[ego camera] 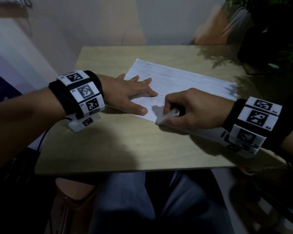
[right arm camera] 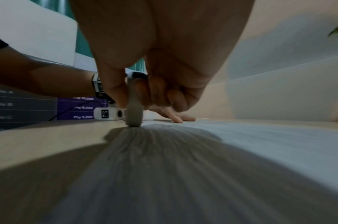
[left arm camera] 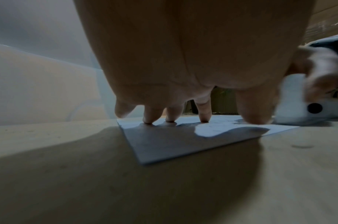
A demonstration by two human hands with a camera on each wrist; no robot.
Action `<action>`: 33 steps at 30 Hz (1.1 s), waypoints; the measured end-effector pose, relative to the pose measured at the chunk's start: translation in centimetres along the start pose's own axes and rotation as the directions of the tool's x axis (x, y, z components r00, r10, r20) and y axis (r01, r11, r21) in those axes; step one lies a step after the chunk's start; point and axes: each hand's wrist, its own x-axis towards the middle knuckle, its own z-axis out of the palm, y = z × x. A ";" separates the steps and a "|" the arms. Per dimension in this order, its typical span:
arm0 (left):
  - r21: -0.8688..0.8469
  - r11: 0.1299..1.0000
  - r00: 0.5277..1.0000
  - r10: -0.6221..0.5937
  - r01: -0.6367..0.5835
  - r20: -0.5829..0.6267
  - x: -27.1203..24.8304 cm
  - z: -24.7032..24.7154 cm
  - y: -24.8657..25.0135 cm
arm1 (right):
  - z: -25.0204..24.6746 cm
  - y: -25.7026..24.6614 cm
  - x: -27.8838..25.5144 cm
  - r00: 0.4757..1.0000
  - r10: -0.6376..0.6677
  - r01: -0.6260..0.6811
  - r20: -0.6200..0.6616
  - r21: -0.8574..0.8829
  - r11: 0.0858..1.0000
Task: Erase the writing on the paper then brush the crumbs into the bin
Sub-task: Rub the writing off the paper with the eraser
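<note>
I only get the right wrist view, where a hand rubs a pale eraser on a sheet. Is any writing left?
Observer: The head view shows a few small dark marks on the white lined paper beside the white block eraser. I cannot tell if they are writing or crumbs.
Visitor: What holds the sheet?
Observer: The left hand, with its thumb and fingers pressed flat on the paper.
Visitor: Where's the bin?
Observer: No view shows one. A potted green plant stands beyond the wooden table.
</note>
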 end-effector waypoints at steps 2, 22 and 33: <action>0.015 1.000 1.000 -0.004 0.004 -0.004 0.0 0.0 0.1 | -0.2 0.3 0.2 0.999 0.027 -0.027 -0.018 -0.003 1.000; 0.039 0.998 0.999 -0.043 0.042 0.024 -0.1 -0.2 0.5 | -0.2 0.9 1.0 0.991 0.037 -0.054 -0.126 -0.136 0.989; 0.044 0.998 0.999 -0.042 0.041 0.029 0.0 -0.2 0.4 | -0.2 0.6 0.4 0.999 -0.012 0.010 -0.039 -0.061 0.998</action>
